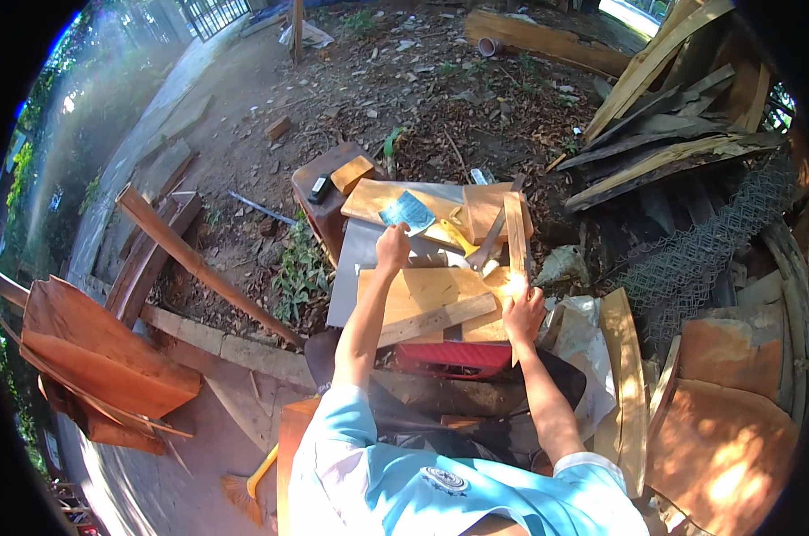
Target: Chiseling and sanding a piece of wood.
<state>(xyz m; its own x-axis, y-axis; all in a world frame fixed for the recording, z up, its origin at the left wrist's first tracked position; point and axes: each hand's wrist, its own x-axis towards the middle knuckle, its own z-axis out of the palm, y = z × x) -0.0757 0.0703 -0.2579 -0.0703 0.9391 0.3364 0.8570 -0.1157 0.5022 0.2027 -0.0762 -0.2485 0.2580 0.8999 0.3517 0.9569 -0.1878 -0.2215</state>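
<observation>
My left hand point(393, 247) is closed at the lower edge of a thin blue sheet point(408, 213), which lies over a pale board point(377, 198); the sheet's kind is unclear. Fingers of my right hand point(522, 314) wrap around the near end of a narrow wooden strip point(515, 234) that points away from me. Between the hands lie a yellow-handled tool point(456, 236) and a grey metal blade point(488, 247); whether they are joined is hard to see. Closer to me, a wooden slat point(449, 318) rests across a broader board point(413, 293).
Beyond the boards sits a brown block point(319, 179) with a small black object point(318, 188) on it. A red plastic item point(453, 359) is under the near boards. Scrap wood point(681, 152) and wire mesh point(690, 250) pile up at right; a pole point(208, 263) slants at left.
</observation>
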